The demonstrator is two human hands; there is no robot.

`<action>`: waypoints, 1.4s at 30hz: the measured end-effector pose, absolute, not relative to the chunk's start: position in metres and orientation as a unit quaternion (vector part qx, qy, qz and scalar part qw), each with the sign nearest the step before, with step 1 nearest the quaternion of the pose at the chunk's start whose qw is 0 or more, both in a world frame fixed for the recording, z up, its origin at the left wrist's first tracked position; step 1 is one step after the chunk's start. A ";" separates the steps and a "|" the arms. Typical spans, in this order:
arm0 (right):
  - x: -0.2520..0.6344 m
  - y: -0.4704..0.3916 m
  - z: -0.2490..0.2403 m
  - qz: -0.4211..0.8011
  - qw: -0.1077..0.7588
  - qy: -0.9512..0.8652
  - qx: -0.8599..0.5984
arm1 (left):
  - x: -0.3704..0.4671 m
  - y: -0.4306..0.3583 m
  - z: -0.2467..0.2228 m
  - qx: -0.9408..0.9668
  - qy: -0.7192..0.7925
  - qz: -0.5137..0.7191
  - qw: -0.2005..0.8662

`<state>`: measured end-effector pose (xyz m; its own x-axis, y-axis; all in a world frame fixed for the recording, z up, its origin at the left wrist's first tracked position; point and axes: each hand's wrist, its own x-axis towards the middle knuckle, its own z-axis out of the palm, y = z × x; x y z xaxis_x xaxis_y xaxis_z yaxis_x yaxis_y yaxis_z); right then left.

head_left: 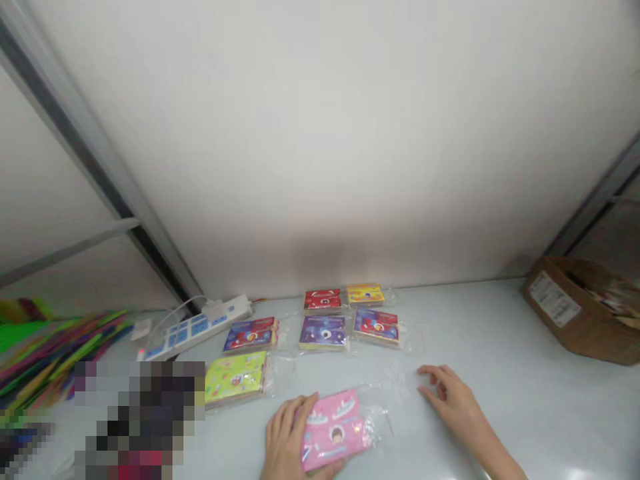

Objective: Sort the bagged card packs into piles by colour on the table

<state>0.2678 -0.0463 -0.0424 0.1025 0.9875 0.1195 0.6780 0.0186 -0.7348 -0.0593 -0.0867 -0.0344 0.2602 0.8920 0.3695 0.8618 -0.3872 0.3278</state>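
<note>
My left hand point(287, 437) grips the left side of a pink pack point(336, 433) in a clear plastic bag, fingers on top and thumb at the lower edge. The bag's loose end sticks out to the right. My right hand point(453, 395) is off to the right of the pack, thumb and fingers apart, holding nothing. Beyond lie more bagged packs: a lime-green one point(236, 377), a purple one point(323, 332), a red one point(323, 300) and a yellow one point(365, 293). Two blue-and-red packs, one left point(250, 333) and one right point(377, 327), flank the purple one.
A white power strip point(200, 328) with a cable lies at the back left. Colourful long strips point(60, 367) are heaped at the left edge, beside a pixelated dark area. An opened cardboard box point(583, 310) stands at the right. A white wall point(340, 133) closes off the table's back.
</note>
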 end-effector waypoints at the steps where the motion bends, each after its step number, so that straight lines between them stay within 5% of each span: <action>1: 0.270 -0.046 -0.044 0.220 0.340 -0.619 -0.673 | -0.059 -0.087 -0.034 0.790 0.557 0.255 0.029; 19: 0.284 -0.034 -0.034 0.268 0.319 -0.534 -0.736 | -0.057 -0.088 -0.036 0.778 0.571 0.253 0.074; 29: 0.212 -0.059 -0.003 0.578 0.306 -0.544 -0.525 | -0.056 -0.087 -0.036 0.777 0.571 0.257 0.065; 37: 0.235 -0.046 -0.028 0.289 0.341 -0.630 -0.635 | -0.051 -0.089 -0.032 0.765 0.577 0.281 0.051; 42: 0.240 -0.046 -0.036 0.252 0.333 -0.648 -0.637 | -0.054 -0.089 -0.034 0.776 0.567 0.268 0.062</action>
